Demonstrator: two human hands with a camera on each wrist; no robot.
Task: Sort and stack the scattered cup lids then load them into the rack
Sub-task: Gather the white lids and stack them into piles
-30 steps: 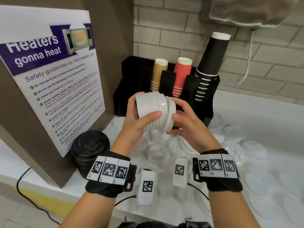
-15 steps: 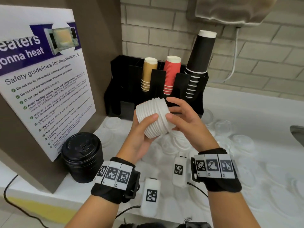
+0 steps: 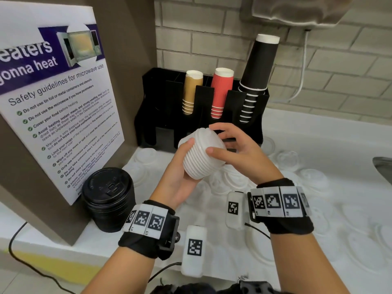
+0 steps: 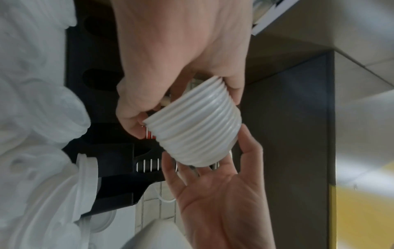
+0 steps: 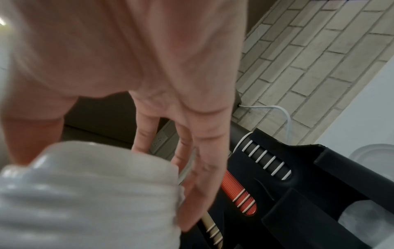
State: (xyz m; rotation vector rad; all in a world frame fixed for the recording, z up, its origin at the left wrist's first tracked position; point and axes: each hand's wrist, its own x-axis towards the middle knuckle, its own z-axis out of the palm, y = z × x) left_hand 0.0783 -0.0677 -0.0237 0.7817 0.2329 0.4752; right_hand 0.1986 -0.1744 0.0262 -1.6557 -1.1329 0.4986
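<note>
A stack of white lids (image 3: pixel 202 154) is held above the desk (image 3: pixel 318 132), just in front of the black rack (image 3: pixel 161 102), which stands beyond both hands against the brick wall. The stack's long axis is tilted, its top leaning away and to the left toward the rack's open left compartments. The left hand (image 3: pixel 180 177) is curled round the stack from below, thumb against its side, and is judged the nearer carrier. The right hand (image 3: pixel 239 153) is half open, thumb and fingertips (image 4: pixel 168 161) touching the stack's upper end to steady it. More clear lids (image 3: pixel 292 158) are scattered on the desk, and a pile of black lids (image 3: pixel 109 198) stands at the left
</note>
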